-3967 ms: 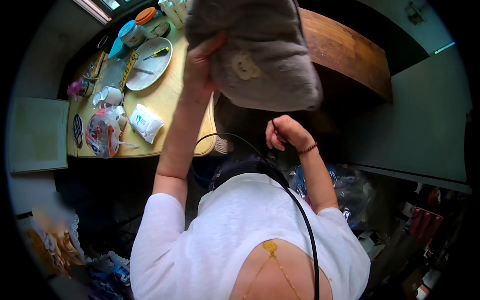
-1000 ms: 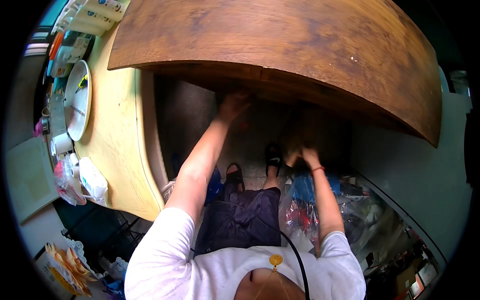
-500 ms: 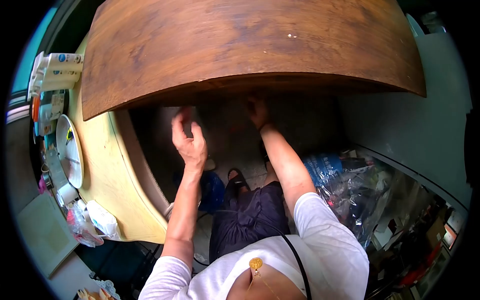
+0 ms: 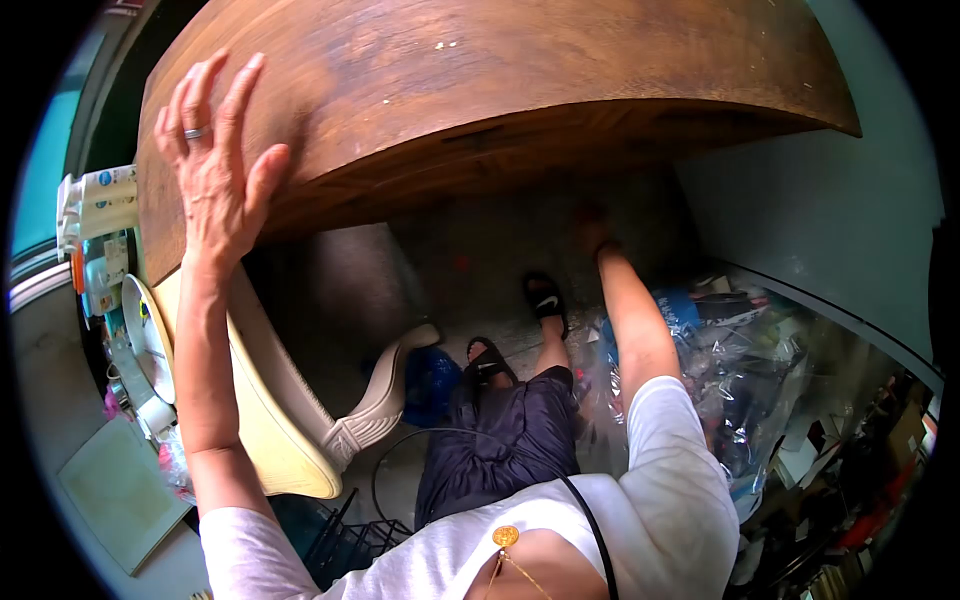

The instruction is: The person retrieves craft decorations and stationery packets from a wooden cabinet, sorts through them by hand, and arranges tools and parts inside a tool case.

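Note:
My left hand (image 4: 215, 165) is raised over the left end of the dark brown wooden tabletop (image 4: 520, 60), fingers spread and holding nothing. A ring shows on one finger. Whether the palm touches the wood I cannot tell. My right hand (image 4: 593, 225) reaches down into the shadow by the table's curved edge, toward the right. Its fingers are dark and blurred, so what they hold, if anything, is hidden. A dark band circles that wrist.
A pale wooden table (image 4: 290, 440) with a curved leg (image 4: 385, 390) stands at left, bearing a white plate (image 4: 148, 335) and bottles (image 4: 105, 205). A blue bag (image 4: 430, 385) lies on the floor near my sandalled feet. Clear plastic bags (image 4: 740, 370) crowd the right, beside a grey panel (image 4: 820, 210).
My left hand has risen from below the table edge, up and left over the tabletop. My right hand has shifted right, still in shadow. The view has tilted, and both feet now show.

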`<act>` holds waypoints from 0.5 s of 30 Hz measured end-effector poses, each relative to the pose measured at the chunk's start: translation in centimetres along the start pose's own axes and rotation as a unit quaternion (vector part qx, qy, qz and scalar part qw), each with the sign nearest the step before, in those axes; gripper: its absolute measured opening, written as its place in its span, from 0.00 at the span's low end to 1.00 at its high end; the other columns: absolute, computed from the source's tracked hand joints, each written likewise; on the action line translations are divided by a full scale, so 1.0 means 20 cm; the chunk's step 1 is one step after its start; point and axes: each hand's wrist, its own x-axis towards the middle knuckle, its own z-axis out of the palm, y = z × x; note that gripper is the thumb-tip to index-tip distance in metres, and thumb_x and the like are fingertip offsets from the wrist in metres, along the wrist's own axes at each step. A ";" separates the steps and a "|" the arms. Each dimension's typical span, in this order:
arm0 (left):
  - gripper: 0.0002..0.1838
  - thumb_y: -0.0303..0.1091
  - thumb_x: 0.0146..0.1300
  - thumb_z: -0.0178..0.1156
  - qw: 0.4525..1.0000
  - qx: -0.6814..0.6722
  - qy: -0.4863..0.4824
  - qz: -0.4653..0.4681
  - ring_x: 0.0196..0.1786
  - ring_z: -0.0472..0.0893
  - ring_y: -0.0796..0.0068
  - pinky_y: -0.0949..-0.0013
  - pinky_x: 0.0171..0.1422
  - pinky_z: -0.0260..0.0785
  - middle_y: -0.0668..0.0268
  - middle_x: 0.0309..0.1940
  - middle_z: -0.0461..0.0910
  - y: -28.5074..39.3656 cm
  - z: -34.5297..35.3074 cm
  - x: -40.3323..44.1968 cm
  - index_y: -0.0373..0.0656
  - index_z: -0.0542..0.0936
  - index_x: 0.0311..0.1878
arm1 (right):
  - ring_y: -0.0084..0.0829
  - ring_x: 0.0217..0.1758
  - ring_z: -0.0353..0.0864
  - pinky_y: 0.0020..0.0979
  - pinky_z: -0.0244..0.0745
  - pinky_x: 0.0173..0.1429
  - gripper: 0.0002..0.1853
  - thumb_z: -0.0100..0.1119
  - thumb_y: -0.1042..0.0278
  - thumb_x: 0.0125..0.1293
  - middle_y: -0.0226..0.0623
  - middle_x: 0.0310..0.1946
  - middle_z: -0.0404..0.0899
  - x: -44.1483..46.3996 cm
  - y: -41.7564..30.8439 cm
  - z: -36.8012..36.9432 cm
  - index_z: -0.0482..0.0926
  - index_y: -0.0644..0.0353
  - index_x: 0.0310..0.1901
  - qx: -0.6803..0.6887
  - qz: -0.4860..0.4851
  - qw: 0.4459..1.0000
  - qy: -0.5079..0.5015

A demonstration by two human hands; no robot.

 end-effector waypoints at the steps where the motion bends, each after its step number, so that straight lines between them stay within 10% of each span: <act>1: 0.30 0.61 0.64 0.37 0.999 -0.020 -0.040 0.025 0.69 0.52 0.59 0.54 0.71 0.39 0.59 0.65 0.58 -0.01 0.03 0.00 0.54 0.67 0.62 | 0.36 0.41 0.76 0.34 0.72 0.48 0.09 0.53 0.65 0.55 0.41 0.36 0.77 0.03 -0.02 -0.05 0.78 0.56 0.37 0.006 0.000 1.000 -0.001; 4: 0.29 0.59 0.64 0.37 0.994 -0.079 -0.066 -0.031 0.70 0.50 0.58 0.50 0.71 0.43 0.61 0.66 0.57 -0.03 0.05 -0.01 0.54 0.69 0.61 | 0.40 0.28 0.76 0.40 0.71 0.33 0.07 0.52 0.66 0.52 0.39 0.23 0.76 0.09 -0.07 -0.07 0.77 0.56 0.22 -0.016 -0.043 0.996 0.082; 7: 0.28 0.58 0.64 0.37 0.992 -0.076 -0.095 -0.014 0.69 0.52 0.58 0.51 0.71 0.45 0.60 0.65 0.60 -0.03 0.03 -0.01 0.52 0.71 0.59 | 0.39 0.27 0.77 0.40 0.71 0.31 0.07 0.51 0.66 0.50 0.39 0.22 0.77 0.17 -0.04 0.08 0.78 0.54 0.21 0.289 0.098 0.952 0.010; 9: 0.28 0.57 0.65 0.37 0.990 -0.090 -0.107 -0.018 0.69 0.53 0.58 0.52 0.70 0.46 0.60 0.64 0.61 -0.03 0.03 0.00 0.51 0.72 0.58 | 0.39 0.27 0.78 0.40 0.71 0.29 0.08 0.50 0.65 0.50 0.40 0.24 0.78 0.23 0.03 0.32 0.80 0.54 0.22 0.005 0.056 0.998 -0.014; 15: 0.29 0.54 0.66 0.36 0.984 -0.129 -0.118 -0.015 0.66 0.59 0.58 0.56 0.70 0.48 0.58 0.61 0.65 -0.01 0.01 0.02 0.44 0.72 0.58 | 0.42 0.37 0.80 0.39 0.74 0.36 0.11 0.49 0.63 0.54 0.44 0.34 0.80 0.33 0.09 0.43 0.82 0.54 0.32 0.015 0.094 0.995 -0.024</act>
